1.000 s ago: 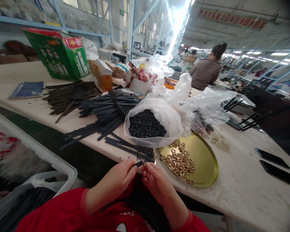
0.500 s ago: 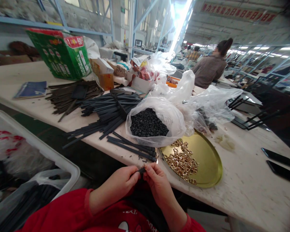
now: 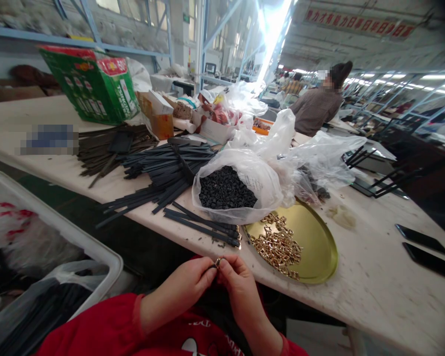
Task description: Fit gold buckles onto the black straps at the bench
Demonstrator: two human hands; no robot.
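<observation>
My left hand and my right hand meet fingertip to fingertip just below the table's near edge. Both pinch a thin black strap end with a small gold buckle between them. A few finished black straps lie on the table just beyond my hands. To the right of them a round gold tray holds a heap of gold buckles. Behind the straps an open plastic bag is full of small black loops.
Piles of black strips cover the table's left middle, with a green carton and small boxes behind. Two dark phones lie at the right. A white bin with bagged goods stands at my left. Another person sits farther back.
My hands have drawn closer to my body and lower, fingertips tighter together; the strap end that stuck out between them a second ago is now mostly covered, and a gold buckle shows.
</observation>
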